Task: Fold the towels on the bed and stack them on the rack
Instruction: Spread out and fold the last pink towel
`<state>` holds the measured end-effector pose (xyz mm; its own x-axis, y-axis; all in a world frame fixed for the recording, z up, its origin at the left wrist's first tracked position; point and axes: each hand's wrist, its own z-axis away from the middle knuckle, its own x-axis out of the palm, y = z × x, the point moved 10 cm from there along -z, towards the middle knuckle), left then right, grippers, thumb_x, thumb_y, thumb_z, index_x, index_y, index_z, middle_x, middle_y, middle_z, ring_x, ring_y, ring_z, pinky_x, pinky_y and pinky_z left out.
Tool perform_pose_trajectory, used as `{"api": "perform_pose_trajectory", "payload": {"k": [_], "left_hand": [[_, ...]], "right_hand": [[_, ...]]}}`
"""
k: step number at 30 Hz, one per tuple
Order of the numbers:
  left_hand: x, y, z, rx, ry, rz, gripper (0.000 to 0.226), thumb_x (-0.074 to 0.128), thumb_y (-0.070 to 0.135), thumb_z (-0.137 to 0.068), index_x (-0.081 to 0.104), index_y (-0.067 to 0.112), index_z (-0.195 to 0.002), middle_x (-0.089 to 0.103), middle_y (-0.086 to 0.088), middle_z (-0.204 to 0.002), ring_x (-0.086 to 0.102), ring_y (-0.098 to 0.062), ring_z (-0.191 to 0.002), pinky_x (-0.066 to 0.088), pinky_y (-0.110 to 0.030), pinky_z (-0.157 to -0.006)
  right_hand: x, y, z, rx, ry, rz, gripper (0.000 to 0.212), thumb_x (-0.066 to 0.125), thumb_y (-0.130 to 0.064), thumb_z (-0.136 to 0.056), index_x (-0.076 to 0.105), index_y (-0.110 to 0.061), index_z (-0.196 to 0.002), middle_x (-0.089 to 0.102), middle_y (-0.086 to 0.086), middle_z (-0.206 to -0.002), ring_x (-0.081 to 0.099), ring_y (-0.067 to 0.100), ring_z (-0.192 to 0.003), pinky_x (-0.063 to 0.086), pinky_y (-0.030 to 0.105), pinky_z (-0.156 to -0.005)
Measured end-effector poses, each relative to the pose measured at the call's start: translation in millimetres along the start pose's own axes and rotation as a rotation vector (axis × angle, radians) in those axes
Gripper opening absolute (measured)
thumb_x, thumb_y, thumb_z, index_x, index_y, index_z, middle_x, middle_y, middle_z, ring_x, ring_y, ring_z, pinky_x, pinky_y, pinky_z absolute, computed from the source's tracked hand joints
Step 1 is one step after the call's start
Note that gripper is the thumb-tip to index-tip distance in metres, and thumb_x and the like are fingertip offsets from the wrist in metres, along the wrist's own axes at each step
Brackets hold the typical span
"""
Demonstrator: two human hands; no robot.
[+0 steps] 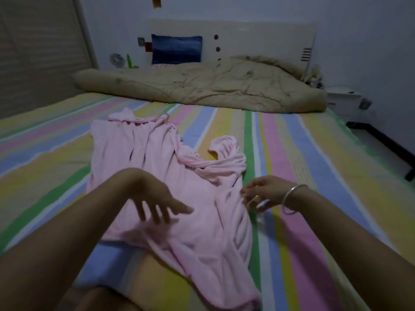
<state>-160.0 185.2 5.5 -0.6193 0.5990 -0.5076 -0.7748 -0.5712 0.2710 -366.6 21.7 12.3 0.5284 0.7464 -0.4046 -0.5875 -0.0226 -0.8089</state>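
The bed (303,153), with its striped sheet, is filling most of the frame, and judging by how things are lying on it the task is sitting at its very beginning. One bed is showing. No rack is appearing anywhere in the view, so nothing can be counted as stacked.

Across the upper middle of the frame one beige quilt (202,86) is lying bunched against the headboard (247,39), with one blue pillow (176,49) propped behind it at upper centre-left.

One pink towel (161,167) is lying in the centre of the frame, running from mid-frame down to the bottom edge. It is sitting crumpled and unfolded, its right edge rolled into ridges and one corner curling up toward centre-right. No folded towel is showing, so folding and carrying to the rack are both looking like work left to do.

Two hands are reaching in from the bottom. The left hand (157,198) is hovering over the towel's middle with fingers spread wide, gripping nothing. The right hand (262,194) is sitting at the towel's right edge with fingers loosely curled; whether it is pinching the cloth cannot be told. One silver bangle (289,198) is circling the right wrist.
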Motion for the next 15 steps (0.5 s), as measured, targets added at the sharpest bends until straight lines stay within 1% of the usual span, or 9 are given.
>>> {"api": "perform_pose_trajectory", "payload": {"k": [1, 2, 4, 6, 8, 10, 11, 13, 15], "left_hand": [[-15.6, 9.1, -9.4, 0.052, 0.096, 0.051, 0.061, 0.062, 0.07, -0.074, 0.066, 0.023, -0.112, 0.069, 0.005, -0.107, 0.066, -0.014, -0.097, 0.053, -0.034, -0.088], [-30.2, 16.1, -16.5, 0.098, 0.248, 0.047, 0.056, 0.06, 0.066, -0.08, 0.067, 0.019, -0.111, 0.07, 0.003, -0.105, 0.067, -0.014, -0.094, 0.054, -0.033, -0.084], [-67.2, 36.8, -31.4, 0.19, 0.637, -0.101, 0.044, 0.059, 0.052, -0.089, 0.065, 0.018, -0.116, 0.068, 0.0, -0.115, 0.065, -0.017, -0.1, 0.052, -0.032, -0.088], [-86.4, 56.5, -47.8, 0.276, 0.927, -0.194, 0.044, 0.057, 0.041, -0.091, 0.051, 0.024, -0.131, 0.055, 0.001, -0.134, 0.057, -0.021, -0.116, 0.046, -0.034, -0.095], [-94.7, 67.6, -73.2, 0.337, 0.991, -0.109, 0.054, 0.052, 0.031, -0.092, 0.035, 0.025, -0.143, 0.044, 0.0, -0.146, 0.053, -0.025, -0.123, 0.044, -0.036, -0.096], [-99.9, 77.4, -95.8, 0.339, 0.988, -0.077, 0.06, 0.052, 0.03, -0.089, 0.032, 0.026, -0.146, 0.044, 0.002, -0.147, 0.052, -0.025, -0.123, 0.044, -0.037, -0.095], [-107.0, 81.3, -105.9, 0.336, 0.995, -0.069, 0.056, 0.051, 0.032, -0.086, 0.041, 0.026, -0.14, 0.051, 0.001, -0.14, 0.054, -0.025, -0.12, 0.045, -0.036, -0.091], [-125.5, 81.4, -118.5, 0.303, 0.983, -0.059, 0.032, 0.053, 0.03, -0.082, 0.061, 0.021, -0.111, 0.065, -0.004, -0.116, 0.06, -0.028, -0.108, 0.047, -0.033, -0.08], [-168.4, 73.2, -119.7, 0.202, 1.015, -0.033, 0.017, 0.06, 0.022, -0.079, 0.067, 0.013, -0.09, 0.068, -0.01, -0.101, 0.062, -0.031, -0.098, 0.045, -0.029, -0.073]], "right_hand": [[-18.2, 6.4, -24.8, -0.006, 0.134, 0.012, 0.019, 0.054, -0.006, -0.094, 0.061, -0.003, -0.111, 0.062, 0.016, -0.082, 0.061, 0.013, -0.054, 0.051, 0.024, -0.053], [-35.6, 14.5, -41.4, -0.007, 0.266, 0.126, 0.027, 0.055, -0.005, -0.092, 0.057, -0.003, -0.118, 0.061, 0.018, -0.088, 0.061, 0.015, -0.058, 0.051, 0.026, -0.056], [-59.7, 16.5, -73.0, -0.01, 0.435, 0.504, 0.044, 0.059, -0.013, -0.087, 0.049, -0.011, -0.13, 0.059, 0.017, -0.115, 0.062, 0.026, -0.092, 0.05, 0.032, -0.08], [-67.2, 9.4, -99.4, -0.045, 0.51, 0.695, 0.055, 0.057, -0.015, -0.084, 0.042, -0.018, -0.137, 0.051, 0.016, -0.127, 0.052, 0.033, -0.115, 0.045, 0.035, -0.092], [-66.6, -0.2, -123.3, -0.118, 0.523, 0.699, 0.059, 0.053, -0.016, -0.085, 0.036, -0.024, -0.141, 0.046, 0.016, -0.127, 0.046, 0.036, -0.119, 0.043, 0.039, -0.096], [-63.7, -11.1, -141.5, -0.217, 0.514, 0.707, 0.053, 0.049, -0.02, -0.087, 0.041, -0.031, -0.139, 0.046, 0.014, -0.126, 0.047, 0.035, -0.117, 0.043, 0.039, -0.097], [-65.6, -18.6, -150.4, -0.267, 0.514, 0.718, 0.046, 0.049, -0.023, -0.088, 0.049, -0.031, -0.133, 0.048, 0.012, -0.125, 0.049, 0.033, -0.116, 0.044, 0.038, -0.096], [-72.2, -29.3, -160.3, -0.281, 0.49, 0.797, 0.032, 0.049, -0.029, -0.087, 0.063, -0.025, -0.116, 0.053, 0.01, -0.121, 0.056, 0.03, -0.111, 0.045, 0.033, -0.089], [-86.3, -45.5, -172.7, -0.255, 0.391, 0.842, 0.033, 0.046, -0.036, -0.083, 0.069, -0.018, -0.097, 0.064, 0.014, -0.112, 0.062, 0.029, -0.102, 0.045, 0.031, -0.081]]}}
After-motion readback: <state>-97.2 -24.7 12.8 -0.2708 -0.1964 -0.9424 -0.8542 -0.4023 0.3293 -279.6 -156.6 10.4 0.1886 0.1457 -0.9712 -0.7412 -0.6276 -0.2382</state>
